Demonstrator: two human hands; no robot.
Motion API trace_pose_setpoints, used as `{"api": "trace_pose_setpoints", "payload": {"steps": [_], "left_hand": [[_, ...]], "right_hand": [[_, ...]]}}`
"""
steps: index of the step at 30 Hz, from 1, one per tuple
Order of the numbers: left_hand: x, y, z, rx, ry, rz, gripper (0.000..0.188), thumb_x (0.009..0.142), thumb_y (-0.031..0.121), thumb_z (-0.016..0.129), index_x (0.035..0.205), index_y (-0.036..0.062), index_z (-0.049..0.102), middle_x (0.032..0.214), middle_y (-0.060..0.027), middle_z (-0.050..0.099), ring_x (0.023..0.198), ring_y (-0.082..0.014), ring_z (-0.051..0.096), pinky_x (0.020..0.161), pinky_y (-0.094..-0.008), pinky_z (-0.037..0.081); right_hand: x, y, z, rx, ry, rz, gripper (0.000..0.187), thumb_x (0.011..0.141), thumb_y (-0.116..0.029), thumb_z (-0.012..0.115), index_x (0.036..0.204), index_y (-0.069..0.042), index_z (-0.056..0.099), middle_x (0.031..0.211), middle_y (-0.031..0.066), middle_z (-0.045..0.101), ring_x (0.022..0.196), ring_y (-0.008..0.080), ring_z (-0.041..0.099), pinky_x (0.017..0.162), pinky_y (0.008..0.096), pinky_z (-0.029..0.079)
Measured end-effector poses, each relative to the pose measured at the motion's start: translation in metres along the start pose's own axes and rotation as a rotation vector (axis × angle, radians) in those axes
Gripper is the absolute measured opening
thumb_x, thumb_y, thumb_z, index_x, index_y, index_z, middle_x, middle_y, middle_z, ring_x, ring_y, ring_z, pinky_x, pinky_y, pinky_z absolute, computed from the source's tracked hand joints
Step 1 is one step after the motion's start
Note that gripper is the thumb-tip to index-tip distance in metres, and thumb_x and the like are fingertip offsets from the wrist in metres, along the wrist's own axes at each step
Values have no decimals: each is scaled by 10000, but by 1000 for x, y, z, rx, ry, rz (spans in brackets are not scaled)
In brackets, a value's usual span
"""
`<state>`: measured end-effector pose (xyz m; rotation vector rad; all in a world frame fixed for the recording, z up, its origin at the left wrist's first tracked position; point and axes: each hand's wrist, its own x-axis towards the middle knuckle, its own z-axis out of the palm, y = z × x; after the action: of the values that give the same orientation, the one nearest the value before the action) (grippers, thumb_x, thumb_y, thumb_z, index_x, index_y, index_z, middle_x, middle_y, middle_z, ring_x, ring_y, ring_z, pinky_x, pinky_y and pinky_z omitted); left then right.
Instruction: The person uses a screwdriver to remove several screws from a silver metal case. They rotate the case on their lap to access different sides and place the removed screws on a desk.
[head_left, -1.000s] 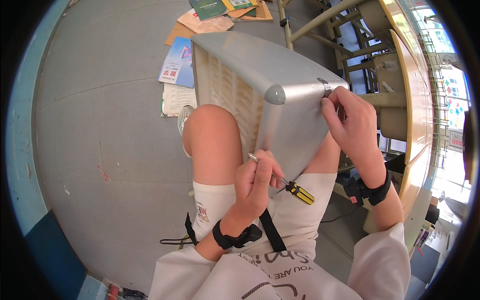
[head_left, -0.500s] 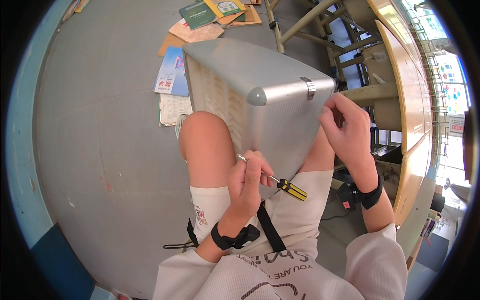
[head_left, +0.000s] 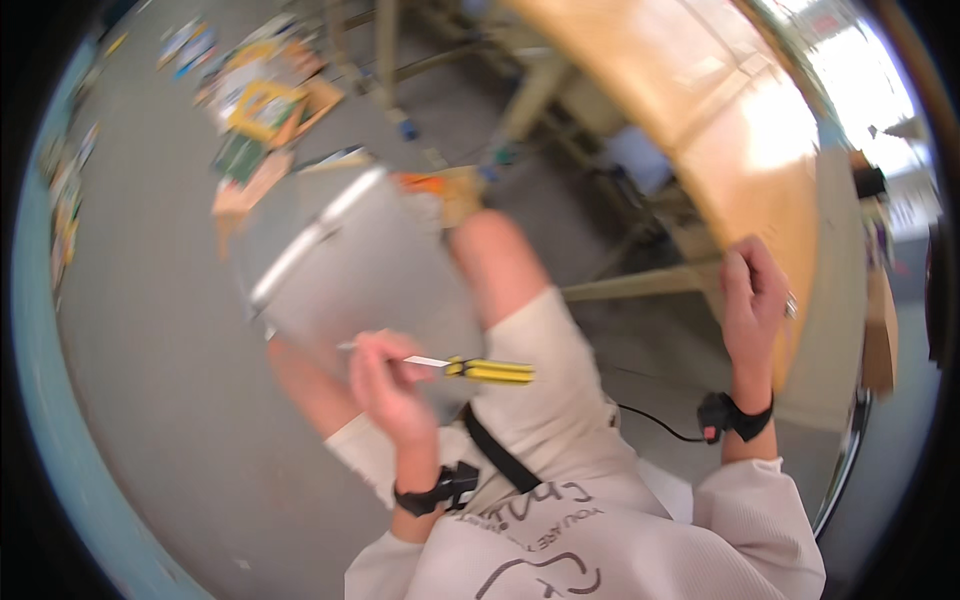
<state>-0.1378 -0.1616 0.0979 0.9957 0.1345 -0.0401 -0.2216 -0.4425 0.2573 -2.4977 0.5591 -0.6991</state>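
Observation:
My left hand [head_left: 390, 385] is closed round the metal shaft of a screwdriver [head_left: 490, 371], whose yellow and black handle points right. Behind that hand, a silver aluminium case [head_left: 375, 275] lies across my legs, tilted and blurred by motion. A bright metal edge runs along its upper left side. Well to the right, my right hand [head_left: 757, 295] is raised by the edge of a wooden desk top [head_left: 690, 110], fingers curled in. A small shiny metal piece [head_left: 790, 305] shows at the outer side of those fingers, apparently held; its exact shape is too blurred.
Books and papers [head_left: 265, 105] lie scattered on the grey floor at the far left. Desk legs [head_left: 390, 70] stand beyond the case. More books [head_left: 70, 210] line the blue wall. A black cord [head_left: 655, 422] hangs near my right wrist.
My view has turned right. My right hand has left the case's side and moved right, over to the desk. The case now leans further left; my left hand still grips the screwdriver.

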Motion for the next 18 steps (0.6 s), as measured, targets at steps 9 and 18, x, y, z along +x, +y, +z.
{"api": "trace_pose_setpoints", "payload": {"steps": [9, 18], "left_hand": [[-8, -14, 44, 67, -43, -134, 333, 1051, 300, 404, 785, 102, 430, 633, -3, 358, 512, -91, 354, 460, -244, 325], [-12, -20, 58, 89, -31, -183, 348, 1057, 332, 407, 796, 105, 450, 609, -5, 382, 513, -105, 367, 464, -246, 294]], "right_hand": [[11, 103, -86, -452, 105, 504, 271, 895, -221, 542, 804, 32, 575, 642, 173, 530, 596, 268, 543, 599, 376, 432], [18, 118, -87, -384, 175, 559, 247, 895, -217, 585, 797, 9, 598, 639, 128, 588, 610, 253, 593, 593, 376, 455]]}}
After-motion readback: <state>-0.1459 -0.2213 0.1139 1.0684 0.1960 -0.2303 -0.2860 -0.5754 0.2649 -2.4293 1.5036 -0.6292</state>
